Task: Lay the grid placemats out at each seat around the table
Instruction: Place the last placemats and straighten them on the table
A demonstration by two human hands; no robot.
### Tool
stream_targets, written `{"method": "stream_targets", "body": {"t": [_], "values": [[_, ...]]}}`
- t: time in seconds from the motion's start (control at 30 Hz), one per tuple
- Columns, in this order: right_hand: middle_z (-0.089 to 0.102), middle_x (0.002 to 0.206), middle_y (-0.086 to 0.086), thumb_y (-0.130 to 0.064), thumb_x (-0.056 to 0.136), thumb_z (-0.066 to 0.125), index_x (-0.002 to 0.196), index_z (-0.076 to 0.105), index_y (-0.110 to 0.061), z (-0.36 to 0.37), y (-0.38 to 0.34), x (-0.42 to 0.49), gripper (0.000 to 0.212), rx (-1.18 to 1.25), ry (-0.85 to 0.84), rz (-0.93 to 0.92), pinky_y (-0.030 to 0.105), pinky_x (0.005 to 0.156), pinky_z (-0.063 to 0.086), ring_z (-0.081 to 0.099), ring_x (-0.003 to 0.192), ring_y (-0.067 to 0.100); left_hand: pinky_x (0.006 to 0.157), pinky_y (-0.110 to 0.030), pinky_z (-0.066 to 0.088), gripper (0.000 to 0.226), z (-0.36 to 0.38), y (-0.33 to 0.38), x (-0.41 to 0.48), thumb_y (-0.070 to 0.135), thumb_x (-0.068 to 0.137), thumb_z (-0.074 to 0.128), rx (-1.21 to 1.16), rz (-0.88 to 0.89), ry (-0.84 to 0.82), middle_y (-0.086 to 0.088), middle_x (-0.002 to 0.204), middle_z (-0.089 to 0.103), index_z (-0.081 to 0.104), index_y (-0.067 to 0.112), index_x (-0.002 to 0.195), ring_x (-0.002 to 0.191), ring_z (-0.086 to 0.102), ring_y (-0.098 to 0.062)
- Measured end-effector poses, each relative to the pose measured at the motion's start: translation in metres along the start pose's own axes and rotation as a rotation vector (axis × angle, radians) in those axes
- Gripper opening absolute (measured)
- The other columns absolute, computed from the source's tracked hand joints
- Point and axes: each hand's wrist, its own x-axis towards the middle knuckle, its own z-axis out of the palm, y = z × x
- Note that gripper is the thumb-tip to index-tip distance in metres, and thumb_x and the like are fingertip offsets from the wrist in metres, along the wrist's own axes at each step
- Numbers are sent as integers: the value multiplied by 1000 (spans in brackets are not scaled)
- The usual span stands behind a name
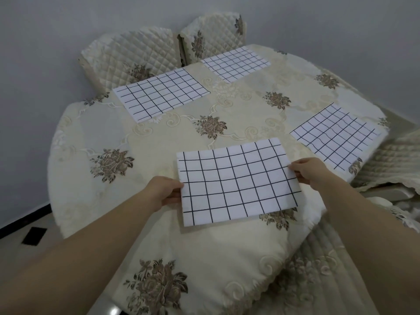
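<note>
Table [159, 137] under floral cloth, chairs [127, 57] at far side. Three mats already flat: far left [161, 95], far right [236, 63], right edge [336, 135]. Fourth mat [236, 180] in front of me, near edge. My left hand [164, 192] pinches its left side, right hand [306, 170] pinches right side. Risk: mat sits skewed; uneven release could leave it crooked or overhanging.
</note>
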Motion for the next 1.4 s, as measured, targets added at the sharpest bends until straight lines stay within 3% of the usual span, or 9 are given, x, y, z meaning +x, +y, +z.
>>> {"method": "stream_targets", "body": {"t": [0.1, 0.27, 0.5, 0.63, 0.97, 1.17, 1.4], "values": [[59, 74, 10, -8, 83, 70, 92, 66, -2, -6, 0, 7, 11, -46, -5, -3, 37, 77, 56, 57, 68, 24, 51, -28, 57, 10, 10, -14, -14, -2, 84, 64, -37, -17, -23, -17, 76, 71, 63, -5, 94, 61, 69, -24], [57, 71, 9, -8, 83, 71, 92, 67, -4, -9, 4, 16, 11, -107, -28, -21, 28, 58, 47, 51, 60, 20, 49, -30, 57, 5, 25, -40, -34, -4, 84, 64, -82, -67, -33, -18, 71, 72, 64, -6, 89, 56, 70, -25], [54, 68, 9, -11, 80, 74, 93, 68, -3, -5, 14, 30, 16, -170, -51, -38, 32, 66, 41, 45, 59, 22, 55, -36, 60, 8, 42, -72, -45, -3, 84, 64, -112, -164, -49, -21, 74, 73, 65, -6, 92, 58, 70, -27], [53, 65, 8, -10, 82, 72, 92, 68, -3, -6, 18, 32, 13, -231, -53, -53, 27, 55, 38, 42, 55, 20, 54, -36, 60, 14, 48, -79, -49, -2, 83, 66, -83, -201, -57, -22, 74, 72, 65, -7, 95, 55, 69, -28], [51, 61, 7, -10, 83, 70, 92, 68, 0, -9, 18, 32, 14, -316, -44, -70, 26, 49, 37, 42, 52, 20, 56, -39, 60, 14, 55, -82, -56, -1, 80, 69, 31, -243, -99, -20, 65, 70, 64, -7, 92, 58, 69, -29], [52, 63, 7, -11, 82, 71, 92, 69, 1, -6, 24, 34, 15, -369, -28, -74, 25, 51, 36, 43, 54, 20, 55, -39, 60, 8, 58, -80, -60, -2, 81, 69, 77, -263, -128, -17, 60, 69, 61, -3, 82, 58, 71, -28], [54, 66, 2, -12, 82, 69, 96, 69, 0, -2, 27, 32, 19, -428, 11, -81, 25, 57, 38, 44, 57, 15, 59, -39, 60, 10, 57, -80, -59, 0, 81, 69, 111, -267, -156, -17, 67, 71, 63, -3, 89, 63, 72, -27]]}}
